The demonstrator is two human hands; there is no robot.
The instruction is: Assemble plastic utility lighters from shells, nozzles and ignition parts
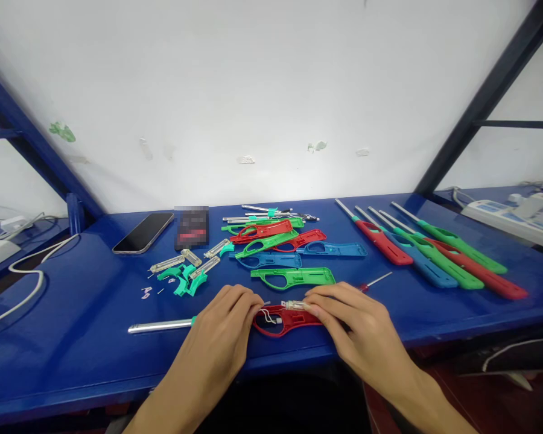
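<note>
A red handle shell lies open near the table's front edge, with white wires across its loop. My right hand pinches a clear fluid cartridge just above the shell. At the shell's left end my left hand has its fingers pressed together; a small thin piece shows at its fingertips, too small to name. A metal tube with a teal end sticks out to the left, partly hidden behind my left hand.
Behind are green, red and blue half shells and metal rods. Teal parts, clear cartridges, a phone and a dark box lie left. Several assembled lighters and a screwdriver lie right.
</note>
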